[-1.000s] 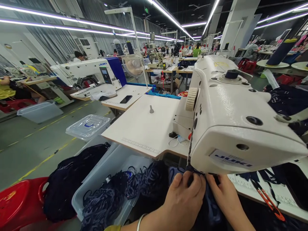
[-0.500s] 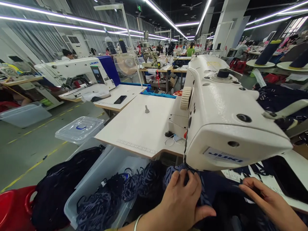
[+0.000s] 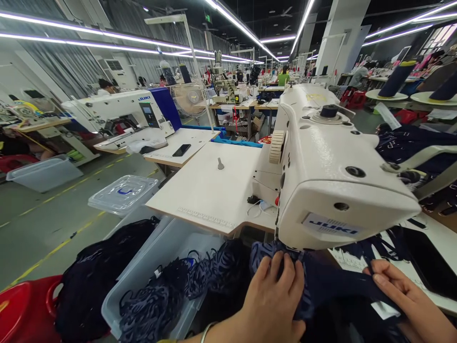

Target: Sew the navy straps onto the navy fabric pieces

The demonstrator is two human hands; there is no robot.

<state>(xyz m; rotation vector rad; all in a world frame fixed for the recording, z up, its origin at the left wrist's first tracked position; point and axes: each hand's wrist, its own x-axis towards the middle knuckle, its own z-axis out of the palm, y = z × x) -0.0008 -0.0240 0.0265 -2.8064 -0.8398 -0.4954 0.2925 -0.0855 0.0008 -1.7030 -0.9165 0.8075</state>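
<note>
1. The left hand (image 3: 274, 290) lies palm down with its fingers bent and slightly spread, pressing on the cloth rather than gripping it; 1 smooth bangle circles the wrist.
2. The right hand (image 3: 407, 295), well apart from the left, has its thumb and fingers closed in a pinch on the cloth.
3. The cloth (image 3: 335, 281) is soft and navy, bunched and patterned under the left hand, flatter towards the right; 1 small white label (image 3: 385, 309) shows on it.
4. Left of the hands, 1 clear plastic bin (image 3: 193, 240) holds tangled, ribbon-like strips (image 3: 153, 300); beside it are 1 dark cloth heap (image 3: 93, 276) and 1 glossy red stool (image 3: 28, 305).
5. The machine (image 3: 335, 176), rounded and hard-shelled, overhangs the cloth, leaving little room above the left hand's fingertips.
6. The white table (image 3: 200, 186) has a straight left edge and a notched front edge near the machine; 1 flat grey piece (image 3: 220, 164) lies on it.
7. Beyond stand a 2nd machine (image 3: 114, 112) and 1 round fan (image 3: 191, 100); yellow-lined floor (image 3: 71, 214) opens leftward.
</note>
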